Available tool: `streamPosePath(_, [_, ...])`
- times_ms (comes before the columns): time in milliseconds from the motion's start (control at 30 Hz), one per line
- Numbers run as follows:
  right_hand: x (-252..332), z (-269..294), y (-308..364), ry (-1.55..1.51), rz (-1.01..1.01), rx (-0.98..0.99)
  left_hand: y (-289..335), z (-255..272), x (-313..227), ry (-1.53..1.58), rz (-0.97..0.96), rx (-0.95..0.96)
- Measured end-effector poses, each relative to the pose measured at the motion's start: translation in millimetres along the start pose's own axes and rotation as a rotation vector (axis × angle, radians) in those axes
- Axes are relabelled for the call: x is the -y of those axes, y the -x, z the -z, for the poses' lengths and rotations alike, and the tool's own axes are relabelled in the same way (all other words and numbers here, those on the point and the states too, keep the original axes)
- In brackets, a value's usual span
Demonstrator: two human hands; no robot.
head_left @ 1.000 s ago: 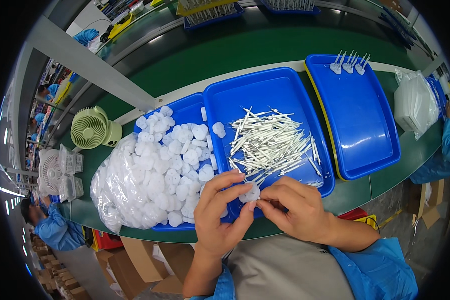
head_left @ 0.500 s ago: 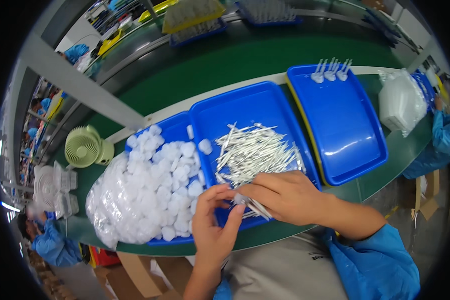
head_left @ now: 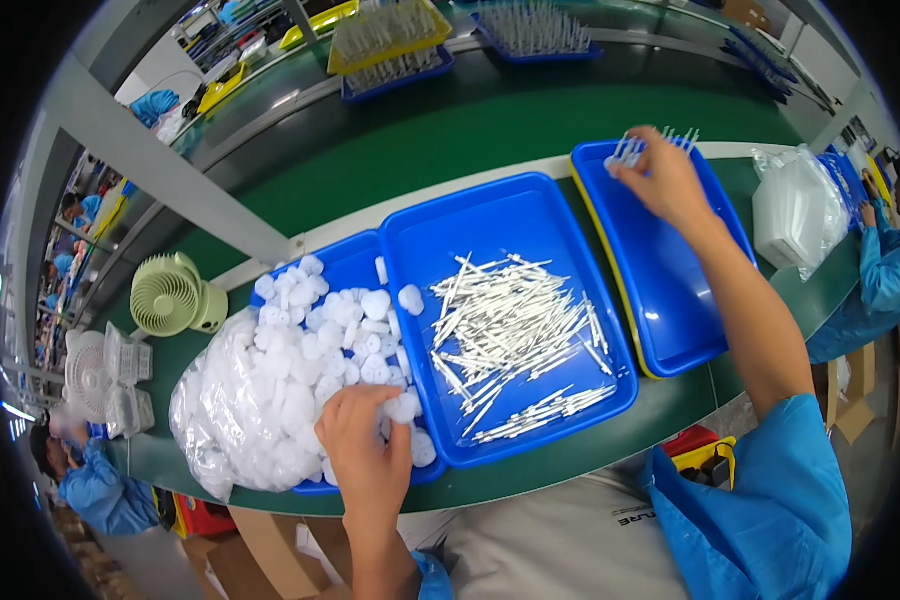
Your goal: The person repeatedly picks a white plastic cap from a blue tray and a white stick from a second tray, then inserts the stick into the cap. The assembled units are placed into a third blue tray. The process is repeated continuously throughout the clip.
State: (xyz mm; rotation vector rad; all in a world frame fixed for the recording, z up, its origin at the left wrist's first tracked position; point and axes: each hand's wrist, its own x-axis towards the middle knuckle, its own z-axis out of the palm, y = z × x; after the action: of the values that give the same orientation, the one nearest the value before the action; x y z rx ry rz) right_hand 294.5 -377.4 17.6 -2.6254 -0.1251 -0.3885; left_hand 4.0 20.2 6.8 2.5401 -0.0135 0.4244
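Observation:
My left hand [head_left: 365, 445] is at the right edge of a heap of white round plastic pieces [head_left: 315, 350], its thumb and fingers closed on one small white round piece [head_left: 403, 406]. My right hand [head_left: 667, 182] reaches to the far left corner of the right blue tray [head_left: 685, 310]. Its fingers close on a white piece with thin sticks [head_left: 620, 158] standing up from it; the hand partly hides this piece. Behind the hand, more upright sticks [head_left: 687, 138] show. Many thin white sticks [head_left: 515, 320] lie loose in the middle blue tray [head_left: 480, 205].
A clear plastic bag [head_left: 215, 410] covers part of the heap. A green fan [head_left: 175, 295] stands at the left, beside a grey post [head_left: 160, 170]. White containers in plastic [head_left: 795, 215] stand at the right, near a co-worker's blue sleeve [head_left: 878, 265]. Loaded trays [head_left: 535, 30] stand beyond the green belt [head_left: 420, 130].
My hands have parted from over the middle tray. The right went far right to the upright pieces; the left moved left to the heap and took a white round piece.

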Motion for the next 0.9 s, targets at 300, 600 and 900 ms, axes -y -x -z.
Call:
streamPosePath(300, [111, 22, 165, -0.207, 0.657, 0.556, -6, -11, -18, 0.329, -0.015, -0.098])
streamPosePath(600, [113, -5, 204, -0.086, 0.554, 0.416, 10, -24, -18, 0.744, 0.127, -0.027])
streamPosePath(900, [147, 1, 210, -0.716, 0.386, 0.443, 7, -30, -39, 0.875, 0.34, 0.026])
